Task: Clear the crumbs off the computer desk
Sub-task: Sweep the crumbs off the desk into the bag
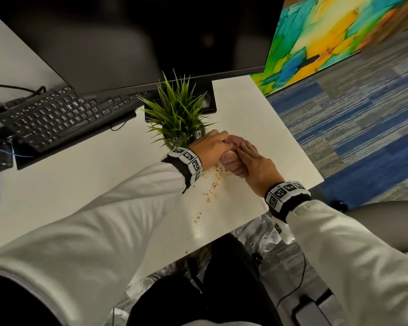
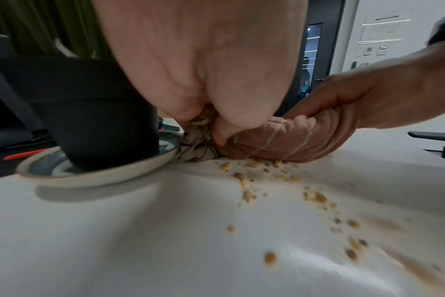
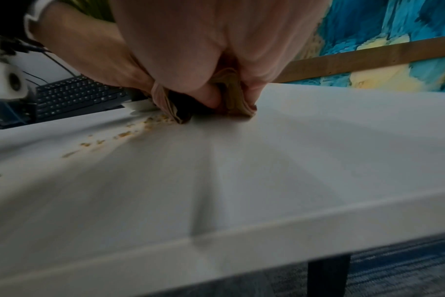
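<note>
A bunched pink cloth [image 1: 231,161] with pale stripes lies on the white desk [image 1: 257,118], right of the plant. My left hand [image 1: 210,147] grips its left end and my right hand [image 1: 254,165] grips its right end. In the left wrist view my left hand [image 2: 216,112] pinches the cloth [image 2: 280,138] against the desk, with my right hand [image 2: 368,104] curled round the far side. Yellow-brown crumbs [image 1: 212,187] trail from the cloth toward the desk's front edge; the crumbs [image 2: 315,197] lie loose just before the cloth. In the right wrist view my right hand [image 3: 226,94] grips folded cloth [image 3: 231,100].
A green potted plant [image 1: 178,114] stands on a saucer [image 2: 94,176] touching the cloth's left end. A black keyboard [image 1: 61,116] and a dark monitor [image 1: 132,38] sit at the back left. A colourful painting [image 1: 327,36] leans beyond the desk's right edge, over blue carpet [image 1: 363,137].
</note>
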